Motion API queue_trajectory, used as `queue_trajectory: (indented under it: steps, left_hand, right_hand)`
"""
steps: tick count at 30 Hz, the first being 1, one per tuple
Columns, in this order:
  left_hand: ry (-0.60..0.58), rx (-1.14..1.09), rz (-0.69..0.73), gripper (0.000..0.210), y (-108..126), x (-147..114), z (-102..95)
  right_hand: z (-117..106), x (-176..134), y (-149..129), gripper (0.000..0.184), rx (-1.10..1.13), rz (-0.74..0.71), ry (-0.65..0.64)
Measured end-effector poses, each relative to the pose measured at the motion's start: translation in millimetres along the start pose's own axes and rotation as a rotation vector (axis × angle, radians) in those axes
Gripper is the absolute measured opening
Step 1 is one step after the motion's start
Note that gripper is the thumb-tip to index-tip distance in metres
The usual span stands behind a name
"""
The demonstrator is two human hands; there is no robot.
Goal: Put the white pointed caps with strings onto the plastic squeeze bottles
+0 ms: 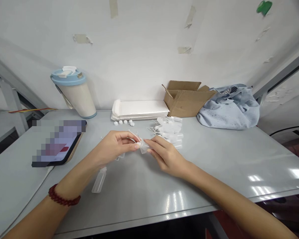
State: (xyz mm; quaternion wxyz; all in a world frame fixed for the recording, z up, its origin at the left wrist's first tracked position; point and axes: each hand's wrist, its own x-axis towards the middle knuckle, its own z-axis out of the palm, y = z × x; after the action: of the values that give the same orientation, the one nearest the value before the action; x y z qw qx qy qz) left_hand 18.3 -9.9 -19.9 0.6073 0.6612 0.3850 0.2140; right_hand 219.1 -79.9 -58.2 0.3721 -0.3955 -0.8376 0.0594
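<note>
Over the middle of the table, my left hand (122, 144) pinches the white top end of a small translucent plastic bottle (144, 146). My right hand (165, 152) grips the same bottle from the other side, its fingers hiding part of the body. Under my left wrist lies another small clear bottle (99, 181), tilted toward the table's front. A further clear piece (121, 155) is mostly covered by my left hand. Just beyond my right hand, several similar bottles with thin white strings lie in a pile (170, 127). Small white caps (121, 122) sit in a row behind my hands.
A stack of white padded envelopes (142, 109) and an open cardboard box (189, 101) stand along the wall. To the left are a cream tumbler (77, 96) with a blue lid and a propped, cabled phone (62, 142). A light-blue cloth bag (229, 109) rests at right.
</note>
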Motion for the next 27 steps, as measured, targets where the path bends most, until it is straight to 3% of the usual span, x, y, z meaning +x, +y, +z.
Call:
queue_trajectory:
  steps: [7, 11, 14, 18, 24, 27]
  left_hand:
    - [0.043, 0.004, -0.029, 0.029, -0.4, 0.3, 3.0]
    - [0.063, 0.049, -0.084, 0.032, -0.6, -0.1, 5.7]
    - [0.016, 0.079, -0.120, 0.036, 0.1, -1.2, 6.4]
    - [-0.032, 0.155, -0.076, 0.029, 2.2, -3.7, 5.4]
    - [0.035, 0.216, 0.099, 0.026, 1.5, -2.5, 8.6]
    - [0.086, 0.224, 0.092, 0.030, 0.6, -0.8, 9.6]
  right_hand:
    - [-4.6, 4.4, -8.5, 0.021, 0.224, 0.348, 0.006]
    - [-2.3, 3.0, -8.5, 0.020, 0.193, 0.321, 0.057]
    - [0.1, 0.8, -6.7, 0.020, 0.138, 0.253, 0.082]
    - [0.7, -0.1, -6.5, 0.019, 0.105, 0.212, 0.069]
    - [-2.6, 2.7, -8.4, 0.013, 0.276, 0.364, 0.031]
    - [-3.4, 3.5, -7.8, 0.011, 0.326, 0.409, 0.033]
